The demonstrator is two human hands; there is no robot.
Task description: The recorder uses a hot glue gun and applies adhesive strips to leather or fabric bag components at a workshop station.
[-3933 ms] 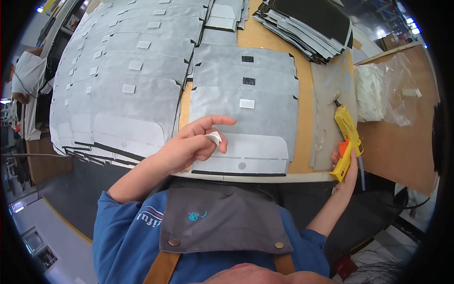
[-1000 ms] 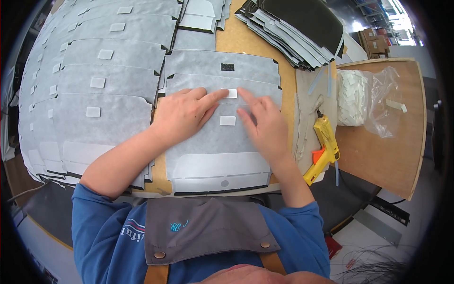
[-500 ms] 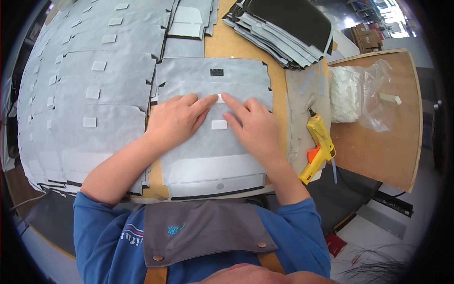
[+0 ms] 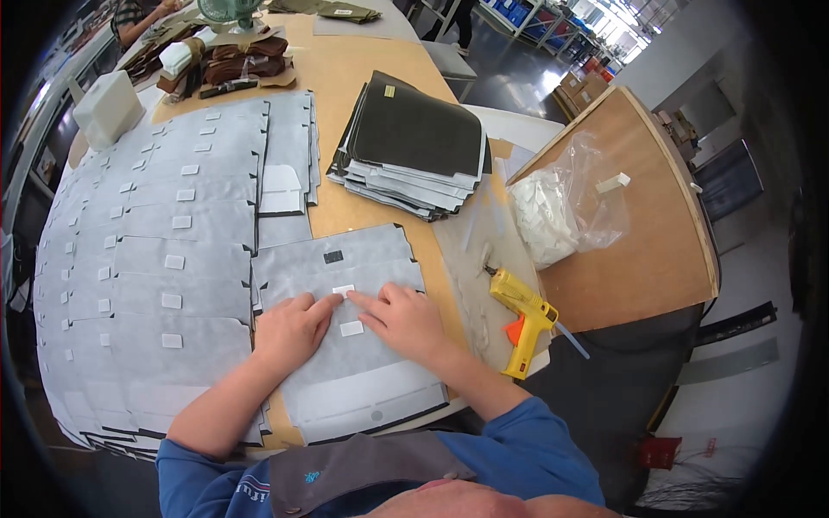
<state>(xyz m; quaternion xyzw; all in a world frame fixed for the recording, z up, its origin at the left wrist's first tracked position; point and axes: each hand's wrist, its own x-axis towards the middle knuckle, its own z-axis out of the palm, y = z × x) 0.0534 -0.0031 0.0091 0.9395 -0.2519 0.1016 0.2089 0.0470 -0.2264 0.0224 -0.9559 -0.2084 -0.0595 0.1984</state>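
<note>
— Look, the right hand [image 4: 404, 324] has left the yellow glue gun [image 4: 518, 295], which lies on the tabletop's [image 4: 350, 73] right side now, and come over to join the left hand [image 4: 289, 332] at the white patch [image 4: 344, 289].

— What are the fingers [image 4: 366, 302] up to?

— Pointing, not gripping. The 2 forefingers meet at the patch's near edge; the rest are loosely bent, with nothing pinched that I can see. How hard they press, I can't tell.

— How would you do it well?

— I'd keep the patch square to the panel's edges, press evenly from its middle outward, then lift straight up so no corner comes along.

— And the patch itself?

— Small, white, plain, rectangular, apparently lying flat, though the fingertips partly hide it. It sits on the middle of 3 overlapping grey panels [image 4: 380, 276], between a black patch [image 4: 333, 256] on the panel behind and a nearer white patch [image 4: 351, 328] on the panel in front.
</note>
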